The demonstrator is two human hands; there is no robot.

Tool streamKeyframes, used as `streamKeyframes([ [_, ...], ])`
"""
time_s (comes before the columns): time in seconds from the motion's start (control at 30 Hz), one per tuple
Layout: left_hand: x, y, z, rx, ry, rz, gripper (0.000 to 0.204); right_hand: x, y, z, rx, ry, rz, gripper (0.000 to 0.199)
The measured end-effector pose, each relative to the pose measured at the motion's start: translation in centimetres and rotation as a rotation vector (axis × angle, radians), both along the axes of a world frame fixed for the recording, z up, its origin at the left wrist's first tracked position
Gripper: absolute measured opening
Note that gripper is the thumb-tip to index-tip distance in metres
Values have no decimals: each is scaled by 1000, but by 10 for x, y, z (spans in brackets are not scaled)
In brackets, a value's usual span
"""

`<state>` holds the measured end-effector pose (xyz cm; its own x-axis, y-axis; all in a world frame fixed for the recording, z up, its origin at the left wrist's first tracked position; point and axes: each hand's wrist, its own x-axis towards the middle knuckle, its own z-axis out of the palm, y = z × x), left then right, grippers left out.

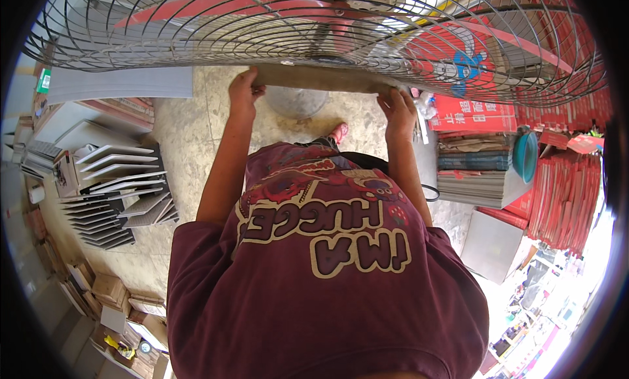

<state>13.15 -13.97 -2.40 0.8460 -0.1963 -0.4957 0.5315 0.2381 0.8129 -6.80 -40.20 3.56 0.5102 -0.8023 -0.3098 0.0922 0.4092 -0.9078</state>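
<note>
The fan cage [314, 25] fills the top of the frame, closing off everything above the brown board [321, 77]. Bare floor [196, 117] lies open left of centre. Tile racks [121, 189] block the left; stacked tiles [481, 172] and red boxes [563, 195] crowd the right. The fan's base [296, 102] stands centre, below the board.

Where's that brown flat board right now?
In the head view the brown board is top centre, held at each end by the left hand and right hand, just below the wire fan guard.
</note>
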Motion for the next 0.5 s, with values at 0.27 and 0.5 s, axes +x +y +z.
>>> streamKeyframes([
  [0.27,-24,-46,2,-46,7,-253,28,-24,-35,-11,92,-57,-246,14],
  [0.5,3,1,7,67,-169,-209,24,9,8,-12,166,-50,5,16],
])
